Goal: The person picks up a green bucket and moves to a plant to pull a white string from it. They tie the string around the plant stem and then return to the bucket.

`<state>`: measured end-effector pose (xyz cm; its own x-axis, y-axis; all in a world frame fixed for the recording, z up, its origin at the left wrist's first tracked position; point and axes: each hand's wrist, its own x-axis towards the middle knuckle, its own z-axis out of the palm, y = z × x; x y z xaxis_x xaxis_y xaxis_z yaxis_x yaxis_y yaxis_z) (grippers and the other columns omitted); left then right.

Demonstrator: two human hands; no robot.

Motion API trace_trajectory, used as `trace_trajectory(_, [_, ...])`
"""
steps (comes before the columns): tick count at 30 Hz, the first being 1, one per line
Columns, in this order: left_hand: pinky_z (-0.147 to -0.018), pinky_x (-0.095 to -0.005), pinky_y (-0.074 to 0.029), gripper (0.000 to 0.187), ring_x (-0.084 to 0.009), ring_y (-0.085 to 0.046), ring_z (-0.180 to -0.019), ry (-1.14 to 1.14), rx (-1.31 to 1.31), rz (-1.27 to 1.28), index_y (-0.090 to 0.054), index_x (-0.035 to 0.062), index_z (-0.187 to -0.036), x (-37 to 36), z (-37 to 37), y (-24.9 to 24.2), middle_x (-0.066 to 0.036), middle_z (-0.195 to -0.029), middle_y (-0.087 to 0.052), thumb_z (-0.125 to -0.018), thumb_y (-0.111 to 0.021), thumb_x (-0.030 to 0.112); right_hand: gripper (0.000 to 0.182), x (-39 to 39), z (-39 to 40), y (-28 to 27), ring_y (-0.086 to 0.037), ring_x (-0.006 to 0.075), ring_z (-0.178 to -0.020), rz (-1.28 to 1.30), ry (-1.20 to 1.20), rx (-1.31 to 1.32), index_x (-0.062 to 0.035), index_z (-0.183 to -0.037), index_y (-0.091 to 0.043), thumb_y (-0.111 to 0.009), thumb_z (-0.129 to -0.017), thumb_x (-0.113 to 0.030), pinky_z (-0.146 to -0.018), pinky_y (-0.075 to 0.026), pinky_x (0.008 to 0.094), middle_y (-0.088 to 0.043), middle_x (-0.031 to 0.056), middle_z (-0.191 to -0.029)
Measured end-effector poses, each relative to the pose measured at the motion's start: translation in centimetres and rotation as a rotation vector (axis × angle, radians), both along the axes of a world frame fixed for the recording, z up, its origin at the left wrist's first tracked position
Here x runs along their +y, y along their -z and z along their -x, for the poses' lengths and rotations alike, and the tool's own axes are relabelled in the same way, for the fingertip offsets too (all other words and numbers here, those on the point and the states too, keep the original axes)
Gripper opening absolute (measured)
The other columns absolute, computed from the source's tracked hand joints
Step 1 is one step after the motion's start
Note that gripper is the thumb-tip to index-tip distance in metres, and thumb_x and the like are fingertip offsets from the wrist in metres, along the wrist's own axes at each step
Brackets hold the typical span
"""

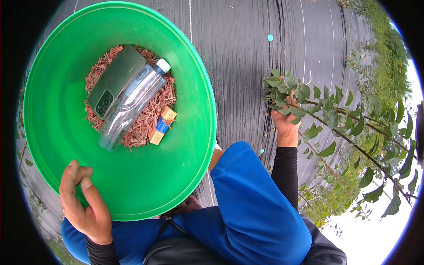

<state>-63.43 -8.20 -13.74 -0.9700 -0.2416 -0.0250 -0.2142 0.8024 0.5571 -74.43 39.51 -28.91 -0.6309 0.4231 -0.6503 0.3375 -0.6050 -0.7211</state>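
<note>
A green bucket (121, 185) fills the left side of the view. Reddish short strips (152, 104) cover its bottom. On them lie a dark green phone (117, 79), a clear plastic bottle (132, 104) with a white cap, and a small tan and blue box (162, 125). My left hand (86, 203) is at the bucket's near-left rim, fingers curled and thumb a little apart, with nothing visible between them. Over on the right, my right hand (286, 123) is closed around a leafy branch (340, 132); leaves partly hide its fingers.
Black woven ground sheet (238, 57) with pale lines stretches beneath. My bent knee in blue trousers (260, 198) sits between the bucket and the branch. More leafy branches and green growth (384, 53) line the right side. A turquoise dot (270, 38) marks the sheet.
</note>
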Motion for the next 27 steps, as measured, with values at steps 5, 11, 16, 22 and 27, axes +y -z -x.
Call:
trace_trajectory(5, [-0.089, -0.0319, -0.041, 0.033, -0.0169, -0.056, -0.085, -0.004, -0.024, -0.041, -0.05, -0.0033, -0.121, -0.1, -0.2, -0.1, -0.01, -0.087, -0.06, -0.088, -0.046, -0.004, 0.027, 3.3, -1.6, 2.3, -0.057, 0.02, -0.09, -0.173, 0.059, -0.076, -0.0073, -0.112, -0.056, -0.048, -0.092, -0.024, -0.068, -0.047, 0.0325, -0.057, 0.0067, -0.108])
trace_trajectory(11, [-0.088, -0.0314, -0.041, 0.034, -0.0169, -0.056, -0.085, -0.008, -0.034, -0.043, -0.05, -0.0033, -0.122, -0.2, -0.4, -0.1, -0.01, -0.089, -0.06, -0.088, -0.045, -0.005, 0.012, 0.7, -2.4, 0.6, -0.055, 0.0119, -0.069, -1.161, -0.078, 0.239, -0.0048, -0.091, -0.06, -0.054, -0.087, -0.015, -0.06, -0.04, 0.0226, -0.06, 0.0021, -0.078])
trace_trajectory(16, [-0.088, -0.0318, -0.041, 0.034, -0.0171, -0.056, -0.085, -0.006, -0.012, -0.073, -0.05, -0.0033, -0.122, -0.2, -0.4, 0.0, -0.01, -0.089, -0.06, -0.088, -0.045, -0.005, 0.027, 4.8, -1.5, 2.0, -0.061, 0.0166, -0.086, -0.98, -0.468, 0.301, 0.0002, -0.112, -0.058, -0.052, -0.089, -0.012, -0.078, -0.047, 0.0284, -0.064, 0.0117, -0.103])
trace_trajectory(22, [-0.089, -0.0327, -0.041, 0.034, -0.0172, -0.056, -0.084, 0.009, -0.02, -0.038, -0.05, -0.0032, -0.121, -0.2, -0.3, -0.1, -0.01, -0.087, -0.061, -0.088, -0.046, -0.004, 0.031, 2.8, 0.4, -1.2, -0.06, 0.0173, -0.089, -1.57, -0.94, 0.095, -0.0001, -0.114, -0.058, -0.053, -0.085, -0.008, -0.08, -0.045, 0.0296, -0.065, 0.0113, -0.101])
trace_trajectory(27, [-0.09, -0.033, -0.041, 0.033, -0.0172, -0.056, -0.085, 0.008, -0.021, -0.042, -0.05, -0.003, -0.121, -0.2, -0.3, -0.2, -0.01, -0.087, -0.061, -0.088, -0.046, -0.004, 0.027, 4.2, 0.6, -0.7, -0.06, 0.0164, -0.09, -1.561, -1.036, 0.222, -0.0006, -0.112, -0.059, -0.054, -0.086, -0.007, -0.077, -0.046, 0.0294, -0.064, 0.0082, -0.099])
